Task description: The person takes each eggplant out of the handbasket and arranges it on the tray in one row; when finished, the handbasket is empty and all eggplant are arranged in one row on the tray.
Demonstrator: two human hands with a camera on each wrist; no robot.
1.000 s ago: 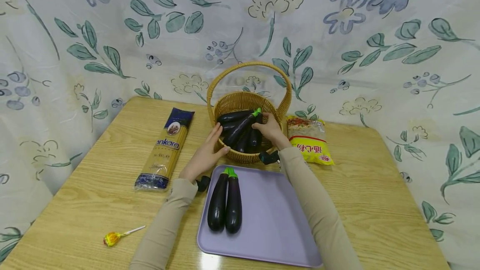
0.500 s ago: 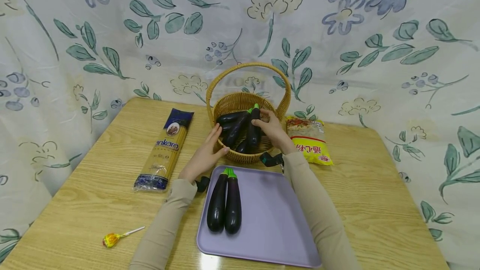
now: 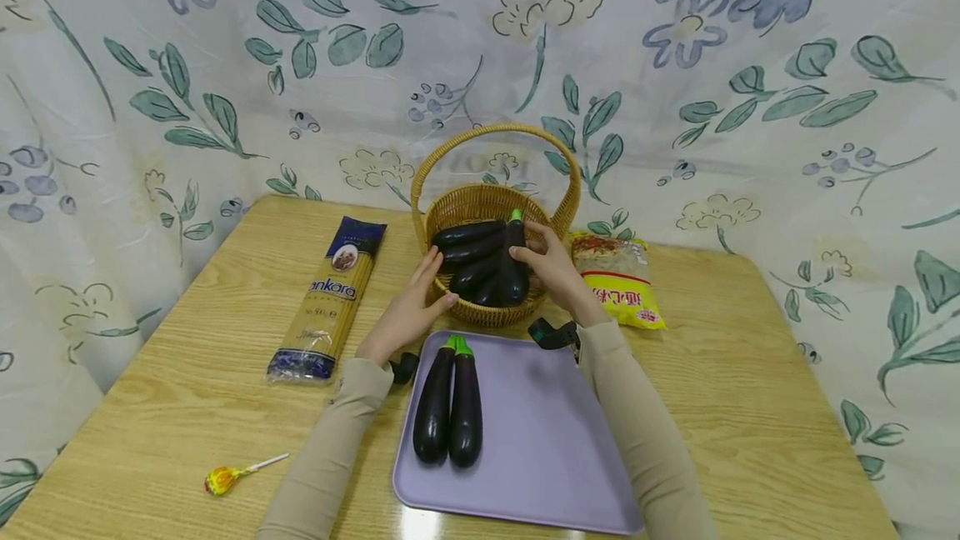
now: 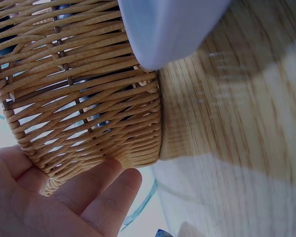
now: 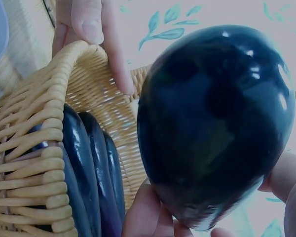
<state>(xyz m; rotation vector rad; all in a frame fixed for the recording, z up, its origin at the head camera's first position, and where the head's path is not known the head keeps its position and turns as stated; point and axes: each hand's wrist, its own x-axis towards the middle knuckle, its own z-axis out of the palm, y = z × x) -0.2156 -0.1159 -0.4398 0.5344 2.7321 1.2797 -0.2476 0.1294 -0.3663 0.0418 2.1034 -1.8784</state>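
Observation:
In the head view my right hand (image 3: 549,263) holds a dark eggplant (image 3: 514,273), green stem up, above the wicker basket (image 3: 491,317). The right wrist view shows this eggplant's (image 5: 214,113) rounded end large, with thumb and fingers on opposite sides. Several other eggplants (image 5: 84,153) lie inside the basket. My left hand (image 3: 408,315) rests spread against the basket's front left, fingers fairly straight along the side and thumb at the rim. In the left wrist view its fingertips (image 4: 119,190) touch the outer weave. Two eggplants (image 3: 467,411) lie side by side on the lilac tray (image 3: 555,440).
A pasta packet (image 3: 326,302) lies left of the basket, and a yellow noodle bag (image 3: 621,282) lies to its right. A lollipop (image 3: 225,479) is at the table's front left. The basket handle (image 3: 495,130) arches above it. A floral cloth (image 3: 465,40) hangs behind the table.
My right hand has lifted one eggplant off the pile and shifted it slightly; its stem now stands alone at the top. The left hand has stayed on the basket.

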